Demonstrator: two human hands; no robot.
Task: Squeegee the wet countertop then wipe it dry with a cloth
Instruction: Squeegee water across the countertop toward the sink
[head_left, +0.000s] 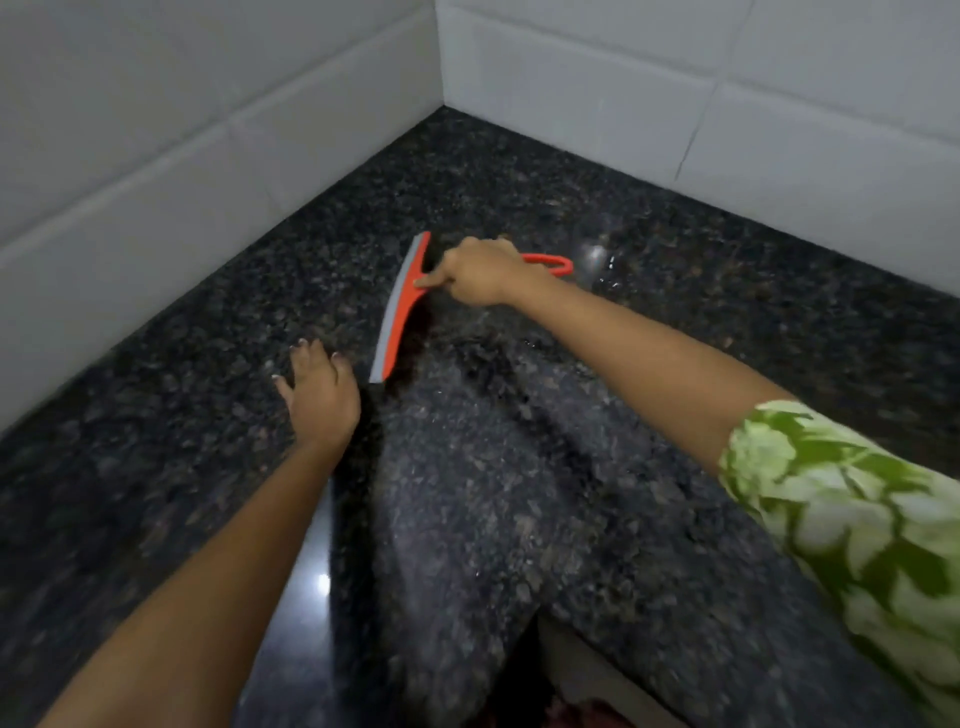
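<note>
Right hand (480, 275) clenched around orange squeegee (402, 306) handle, grey blade apparently touching speckled granite countertop (519, 493); left hand (319, 392) released, flat beside blade; no readable writing.

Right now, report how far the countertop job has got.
Squeegeeing is in hand: the right hand grips the orange squeegee with its blade on the granite countertop, and the left hand rests flat beside it. Water drops still glisten near the handle. No cloth is in view, so drying looks not yet begun.
</note>
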